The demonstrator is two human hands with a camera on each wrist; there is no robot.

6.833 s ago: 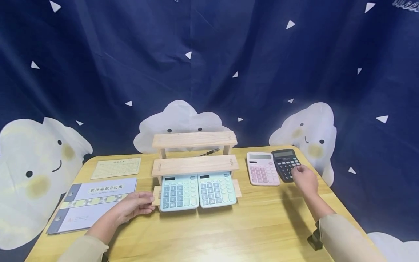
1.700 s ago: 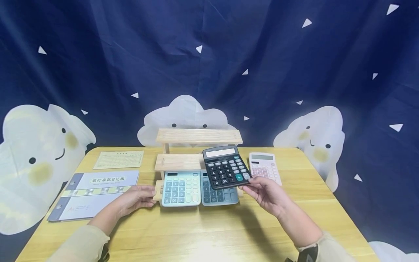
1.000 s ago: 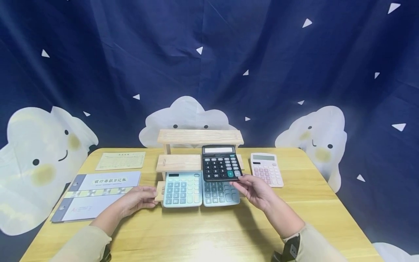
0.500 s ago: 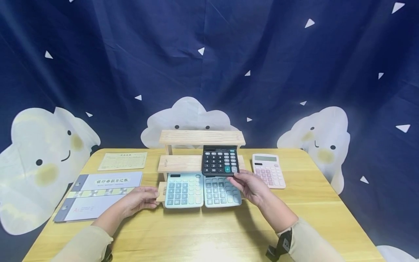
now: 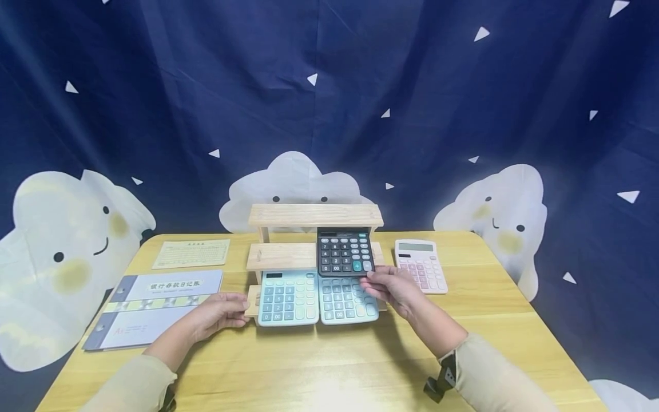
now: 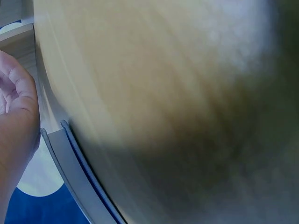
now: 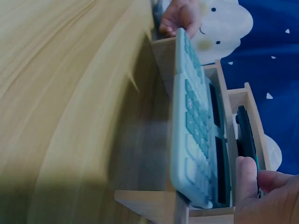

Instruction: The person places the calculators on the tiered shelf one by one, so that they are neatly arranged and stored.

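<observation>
My right hand [image 5: 393, 288] pinches the lower right corner of a black calculator [image 5: 344, 252] between thumb and fingers. That calculator lies tilted on the middle step of a small wooden shelf [image 5: 280, 256], right half. Below it, two light-blue calculators stand side by side on the lowest step, the left one [image 5: 288, 298] and the right one [image 5: 348, 300]. My left hand [image 5: 221, 315] grips the left end of the shelf's bottom board [image 5: 252, 301]. In the right wrist view the black calculator [image 7: 246, 135] shows edge-on, with thumb and fingers on it.
To the right lies a pink-and-white calculator [image 5: 421, 266]. A ledger book [image 5: 153, 309] and a paper form [image 5: 191, 254] lie on the left of the wooden table [image 5: 329, 366]. A dark blue curtain [image 5: 329, 103] hangs behind.
My right hand has picked up the black calculator from the table's right and carried it left onto the middle step, where it has tipped back. The left hand has stayed at the shelf's left end.
</observation>
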